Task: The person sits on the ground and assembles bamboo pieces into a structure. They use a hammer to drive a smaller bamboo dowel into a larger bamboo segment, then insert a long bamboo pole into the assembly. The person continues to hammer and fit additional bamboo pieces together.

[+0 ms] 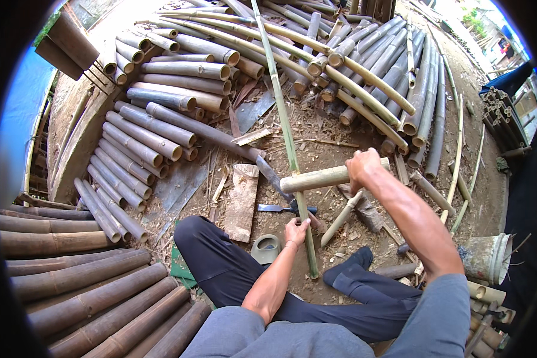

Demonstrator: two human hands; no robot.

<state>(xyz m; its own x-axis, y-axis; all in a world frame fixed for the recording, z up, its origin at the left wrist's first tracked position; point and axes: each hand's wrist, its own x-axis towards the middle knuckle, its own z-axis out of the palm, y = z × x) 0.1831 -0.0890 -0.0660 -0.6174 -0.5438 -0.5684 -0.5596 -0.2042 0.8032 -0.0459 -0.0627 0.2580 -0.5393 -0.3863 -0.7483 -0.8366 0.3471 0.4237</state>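
Green pole (283,128) in closed left grip (296,231), crosswise club (319,178) in closed right grip (364,169), bamboo piles (185,69) beyond.

Ground (486,197): bare brown earth
Left side: blue sheet (21,119), with a low earth-toned ledge (71,152) nearer the middle
Far right: green foliage (474,24)
Light: daylight, brightest far off

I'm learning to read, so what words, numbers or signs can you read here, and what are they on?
None that I can read.
The green pole and short bamboo piece show no writing.
Any marks on the bucket are too small and blurred to read.
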